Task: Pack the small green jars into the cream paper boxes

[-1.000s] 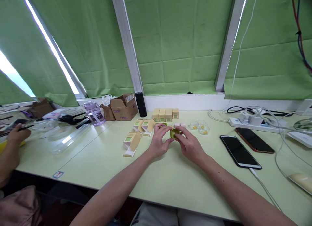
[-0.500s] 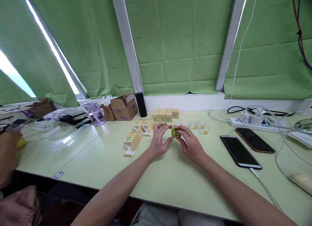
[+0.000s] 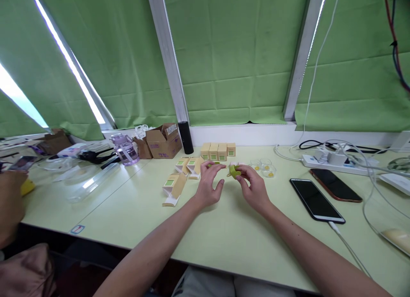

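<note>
My right hand [image 3: 254,188] pinches a small green case [image 3: 234,171] between thumb and fingertips, lifted a little above the pale green table [image 3: 224,233]. My left hand [image 3: 208,186] hovers just to its left with fingers spread and holds nothing. Another green piece [image 3: 214,164] lies on the table just beyond my left fingertips. Behind my hands stands a row of small tan boxes [image 3: 218,151] with green labels, and several opened tan boxes [image 3: 179,175] lie to the left.
Small clear cups with yellow bits [image 3: 264,167] sit right of my hands. Two phones [image 3: 317,199] and a power strip with cables [image 3: 333,159] lie at the right. Cardboard boxes [image 3: 162,142], a black cylinder [image 3: 185,137] and a purple bottle [image 3: 124,149] stand at the back left. Another person's hand [image 3: 11,194] is at the far left.
My left hand has let go of the green case and drawn away with fingers spread. My right hand has lifted the case slightly up and to the right.
</note>
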